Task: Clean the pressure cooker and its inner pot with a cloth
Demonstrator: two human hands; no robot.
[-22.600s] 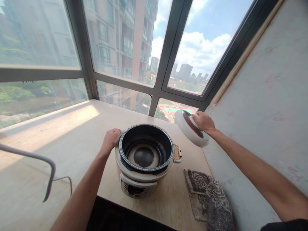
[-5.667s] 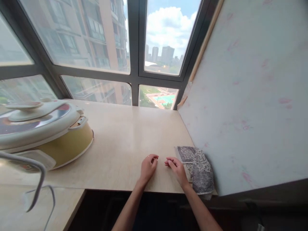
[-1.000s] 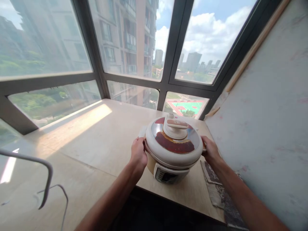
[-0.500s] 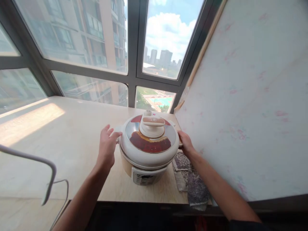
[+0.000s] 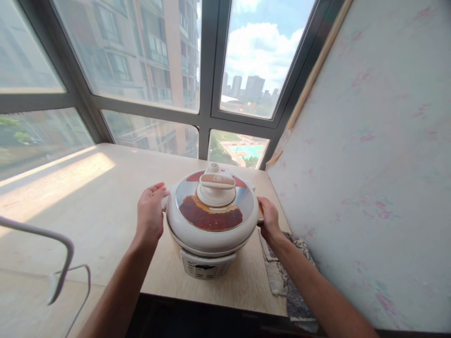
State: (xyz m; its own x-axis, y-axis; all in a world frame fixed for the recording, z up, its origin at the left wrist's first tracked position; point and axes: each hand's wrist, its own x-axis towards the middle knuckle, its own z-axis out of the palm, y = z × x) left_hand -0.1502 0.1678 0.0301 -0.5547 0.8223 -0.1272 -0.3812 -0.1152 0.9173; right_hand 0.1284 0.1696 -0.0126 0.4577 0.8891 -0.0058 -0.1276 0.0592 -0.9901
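Cream-white, the cooker (image 5: 211,239) stands upright on the tabletop (image 5: 134,178), its control panel (image 5: 207,268) facing my camera. Its lid grip (image 5: 217,183) runs roughly left to right; the emblem (image 5: 218,178) there is too small for me to read. The cooker sits between both hands: my right hand (image 5: 269,216) is closed round its right handle (image 5: 261,212); my left hand (image 5: 151,209) curves at its left handle (image 5: 165,203), whether gripping I can't tell.

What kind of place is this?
Probably a window nook in someone's home, high up: big windows look out on tall buildings, there's flowery wallpaper, and a cooker stands on the ledge.
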